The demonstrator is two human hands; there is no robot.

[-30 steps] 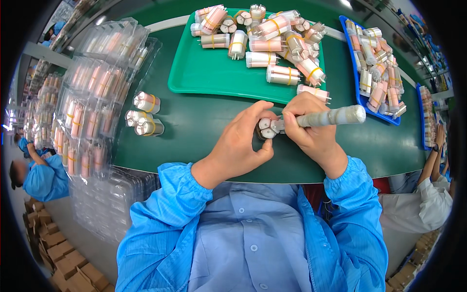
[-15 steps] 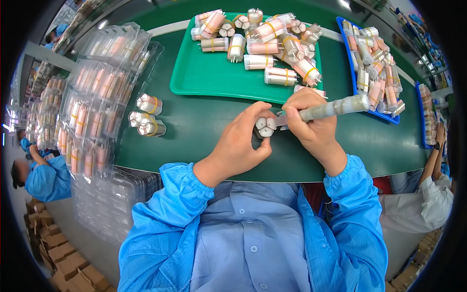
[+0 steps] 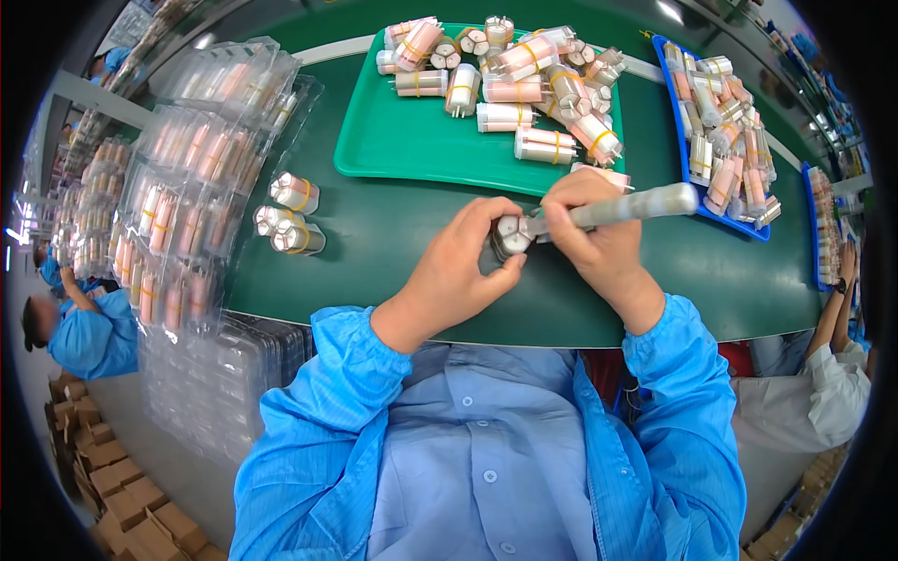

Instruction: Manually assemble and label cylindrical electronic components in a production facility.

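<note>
- Left hand: thumb and fingers pinching cylinder bundle, nearer worktop's front edge.
- Right hand: gripping pale-handled tool, tip at bundle.
- Green tray: toward far edge.

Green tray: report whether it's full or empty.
The green tray is partly filled: banded bundles crowd its far and right parts; bare base shows near left.

One left hand, one right hand, one tool and one held bundle were counted centrally; three loose bundles lay at ten o'clock, one green tray at twelve, two blue trays at two and three.
</note>
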